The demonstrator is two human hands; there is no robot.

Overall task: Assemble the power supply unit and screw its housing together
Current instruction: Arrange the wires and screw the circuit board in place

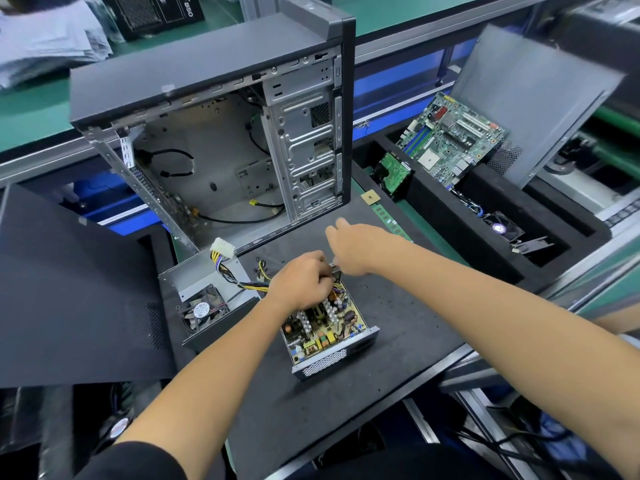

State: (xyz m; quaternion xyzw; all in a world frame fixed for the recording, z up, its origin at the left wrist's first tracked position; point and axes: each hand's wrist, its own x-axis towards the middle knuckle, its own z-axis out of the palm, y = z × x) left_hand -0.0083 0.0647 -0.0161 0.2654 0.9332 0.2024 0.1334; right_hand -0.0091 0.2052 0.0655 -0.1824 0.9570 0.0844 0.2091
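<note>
Head view, places given from the open power supply base (329,336).

1. Power supply base: open metal tray with bare circuit board, lying on the black foam mat (398,341). Long axis runs from its perforated end wall, nearest the person, up and slightly left toward the computer case (214,133). The far end of the board is hidden under the left hand.
2. Left hand (301,280): over the tray's far end, fingers curled down onto something at the board's edge. What they pinch is covered by the knuckles and cannot be made out.
3. Right hand (356,249): just beyond the tray's far end, beside the left hand, fingers stretched out and somewhat blurred. Fingertips are turned away; whether they hold anything cannot be told. A small grey metal part (335,270) shows between the two hands.
4. Power supply cover (204,306): left of the tray, separate from it, with a black fan (202,310) facing up. Its near corner is cut off by the left forearm.
5. Cable bundle (239,277): coloured wires from the tray's far end across the cover, ending in a white connector (221,247).
6. Computer case: behind the tray, side open, upright, interior cables visible.
7. Side panel (69,289): far left of the tray, dark, lying flat.
8. Motherboard (450,143): far right and behind, propped in a foam tray.
9. Loose screws near the cable bundle: too small to count.
</note>
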